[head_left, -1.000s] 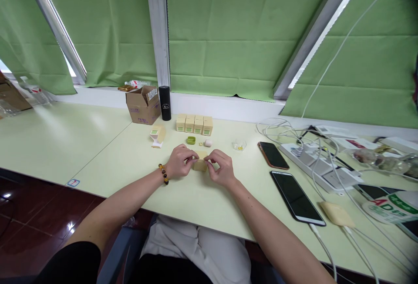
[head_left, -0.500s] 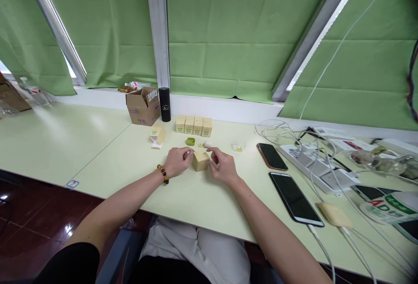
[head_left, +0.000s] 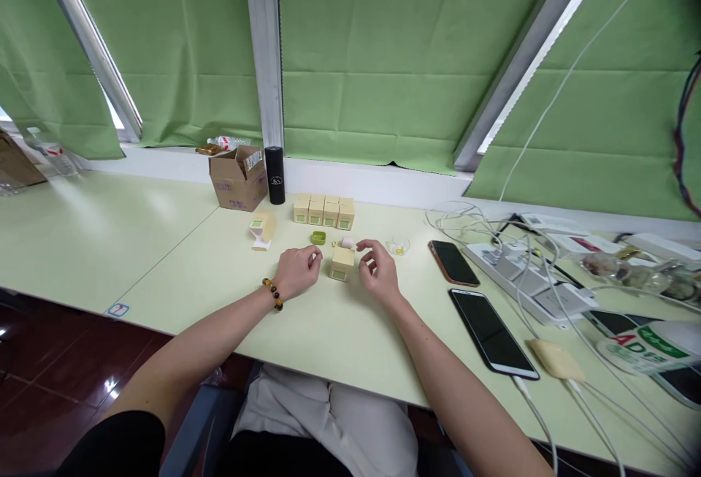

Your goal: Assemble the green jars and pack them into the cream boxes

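Note:
Between my hands a small cream cardboard box [head_left: 342,264] stands on the table, its green label facing me. My left hand [head_left: 297,271], with a beaded bracelet at the wrist, is just left of the box and apart from it; the fingers are curled in and I see nothing in them. To the right of the box, my right hand [head_left: 379,271] has thumb and forefinger parted, touching nothing. Behind the box are a small green open container [head_left: 318,237], a pale pink rounded piece [head_left: 347,242] and a tiny yellow-green piece [head_left: 334,243].
Several matching cream boxes [head_left: 323,212] form a row at the back. An unfolded cream box [head_left: 262,230] lies left, below a brown carton [head_left: 239,179] and black cylinder [head_left: 274,175]. Rightward are a clear tray [head_left: 398,246], phones [head_left: 493,332], a power strip [head_left: 526,280] and cables.
The cream box has turned so its green label faces me, and both hands have come off it. My right hand has drawn slightly away to the right.

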A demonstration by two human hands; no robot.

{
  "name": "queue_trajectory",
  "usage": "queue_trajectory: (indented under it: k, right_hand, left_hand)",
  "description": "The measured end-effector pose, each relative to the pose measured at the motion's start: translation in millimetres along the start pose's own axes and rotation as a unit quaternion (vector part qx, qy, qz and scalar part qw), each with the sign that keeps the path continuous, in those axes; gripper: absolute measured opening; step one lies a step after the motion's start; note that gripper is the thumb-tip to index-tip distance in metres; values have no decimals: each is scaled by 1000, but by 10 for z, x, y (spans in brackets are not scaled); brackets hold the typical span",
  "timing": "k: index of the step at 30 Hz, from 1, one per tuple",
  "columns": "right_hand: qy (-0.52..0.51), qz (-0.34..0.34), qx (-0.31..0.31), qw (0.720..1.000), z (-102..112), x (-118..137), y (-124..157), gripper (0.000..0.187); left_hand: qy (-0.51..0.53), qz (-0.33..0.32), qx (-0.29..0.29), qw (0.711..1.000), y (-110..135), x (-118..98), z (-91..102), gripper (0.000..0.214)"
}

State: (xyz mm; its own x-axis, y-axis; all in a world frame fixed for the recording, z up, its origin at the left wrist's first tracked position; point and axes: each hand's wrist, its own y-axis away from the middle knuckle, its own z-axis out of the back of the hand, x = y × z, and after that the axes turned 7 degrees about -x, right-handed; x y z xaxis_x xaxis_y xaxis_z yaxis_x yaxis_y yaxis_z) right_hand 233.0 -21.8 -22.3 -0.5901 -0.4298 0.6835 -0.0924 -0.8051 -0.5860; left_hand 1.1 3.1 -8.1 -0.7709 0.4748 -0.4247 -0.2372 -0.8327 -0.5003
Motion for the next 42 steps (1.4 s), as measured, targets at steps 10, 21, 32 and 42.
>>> queue_trajectory:
  k: [10, 21, 32, 42]
  right_hand:
    - [73, -31, 109, 991, -50, 142, -24, 64]
    - [184, -73, 9, 980, 242, -204, -1018, 51]
    - [271, -140, 16, 952, -123, -729, -1397, 41]
    - [222, -146, 19, 964, -347, -892, -1267, 34]
  left_hand:
    - [-71, 22, 26, 997, -20, -20, 26, 25]
    - [-77, 7, 42, 996, -2, -52, 7, 24]
    - [-57, 0, 46, 997, 8, -39, -7, 20]
    - [-64, -6, 47, 997, 8, -70, -5, 21]
